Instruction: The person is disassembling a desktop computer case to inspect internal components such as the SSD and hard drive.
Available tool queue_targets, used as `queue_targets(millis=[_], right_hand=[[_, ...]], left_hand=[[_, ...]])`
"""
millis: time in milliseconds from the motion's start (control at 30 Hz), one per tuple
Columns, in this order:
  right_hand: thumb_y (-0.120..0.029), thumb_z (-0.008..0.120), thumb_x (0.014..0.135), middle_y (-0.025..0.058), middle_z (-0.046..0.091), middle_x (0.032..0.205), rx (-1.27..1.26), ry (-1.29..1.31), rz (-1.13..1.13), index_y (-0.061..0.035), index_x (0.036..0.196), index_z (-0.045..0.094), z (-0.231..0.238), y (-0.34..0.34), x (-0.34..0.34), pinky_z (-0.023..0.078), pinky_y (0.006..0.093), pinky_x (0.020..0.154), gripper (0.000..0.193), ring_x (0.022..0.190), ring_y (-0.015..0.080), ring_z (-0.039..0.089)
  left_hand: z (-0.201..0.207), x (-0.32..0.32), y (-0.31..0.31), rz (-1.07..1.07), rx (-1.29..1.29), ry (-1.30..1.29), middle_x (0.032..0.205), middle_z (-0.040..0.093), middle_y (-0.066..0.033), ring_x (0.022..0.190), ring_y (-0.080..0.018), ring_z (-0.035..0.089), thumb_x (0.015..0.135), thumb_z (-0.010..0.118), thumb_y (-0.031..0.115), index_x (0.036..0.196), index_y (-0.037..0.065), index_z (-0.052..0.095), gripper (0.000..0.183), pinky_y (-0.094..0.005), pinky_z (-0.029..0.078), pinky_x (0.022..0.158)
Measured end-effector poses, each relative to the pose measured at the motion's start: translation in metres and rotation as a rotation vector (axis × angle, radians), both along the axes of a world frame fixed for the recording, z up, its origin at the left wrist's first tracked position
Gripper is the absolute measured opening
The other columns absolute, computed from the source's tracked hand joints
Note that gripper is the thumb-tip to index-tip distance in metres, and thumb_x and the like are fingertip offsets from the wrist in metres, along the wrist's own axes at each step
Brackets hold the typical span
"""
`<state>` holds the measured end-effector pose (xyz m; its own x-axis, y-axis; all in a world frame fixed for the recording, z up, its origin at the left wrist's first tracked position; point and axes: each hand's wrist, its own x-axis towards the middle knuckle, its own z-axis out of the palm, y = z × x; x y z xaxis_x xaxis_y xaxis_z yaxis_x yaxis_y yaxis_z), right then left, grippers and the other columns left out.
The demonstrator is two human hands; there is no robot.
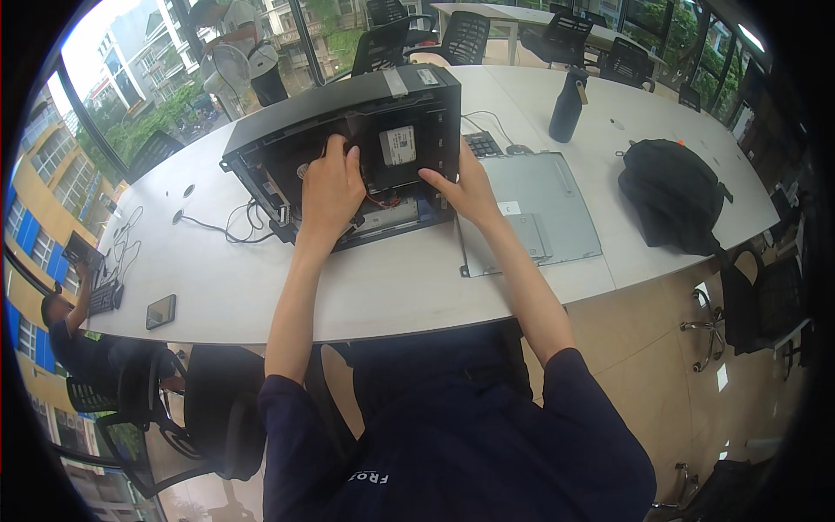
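Observation:
A black desktop computer case [339, 100] rests on the white table, its open side facing me. My left hand [329, 196] reaches into that opening with its fingers curled; what they grip, if anything, is hidden. My right hand [474, 193] holds the case's right edge, thumb on the near side and fingers behind it. Between the hands sits a drive with a white label [399, 146]. Thin red and orange wires [383, 202] run below it. A flat grey metal side panel [557, 200] lies on the table, just right of the case and partly under my right forearm.
Behind the panel are a keyboard [481, 144] and a dark bottle [569, 106]. A black backpack [670, 196] lies at the right. Cables [243, 226] and a phone [161, 311] are on the left. One person [65, 317] sits at the far left; another [239, 35] stands beyond the table.

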<state>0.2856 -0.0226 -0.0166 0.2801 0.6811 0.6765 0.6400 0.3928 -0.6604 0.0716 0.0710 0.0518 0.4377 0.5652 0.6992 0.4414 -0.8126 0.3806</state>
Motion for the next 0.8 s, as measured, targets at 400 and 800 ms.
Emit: queue_targets(millis=[400,800], right_hand=[[-0.025,0.081,0.083,0.0232,0.055,0.137,0.013,0.01,-0.03,-0.0007,0.152,0.034,-0.001,0.0,-0.002,0.045,0.0395,0.104,0.087,0.125,0.034,0.057],[-0.023,0.072,0.09,0.0272,0.042,0.15,0.022,-0.075,-0.053,-0.0006,0.157,0.018,-0.007,0.002,-0.001,0.042,0.0405,0.109,0.089,0.132,0.04,0.051]], left_hand=[[0.006,-0.006,0.0,0.023,-0.01,0.079,0.075,0.068,-0.0214,0.072,-0.0452,0.066,0.098,0.055,0.018,0.104,0.003,0.054,0.017,-0.0518,0.05,0.065],[-0.001,0.001,0.002,-0.015,0.045,0.004,0.07,0.067,-0.0188,0.069,-0.042,0.067,0.098,0.055,0.015,0.107,0.003,0.052,0.015,-0.049,0.049,0.06]])
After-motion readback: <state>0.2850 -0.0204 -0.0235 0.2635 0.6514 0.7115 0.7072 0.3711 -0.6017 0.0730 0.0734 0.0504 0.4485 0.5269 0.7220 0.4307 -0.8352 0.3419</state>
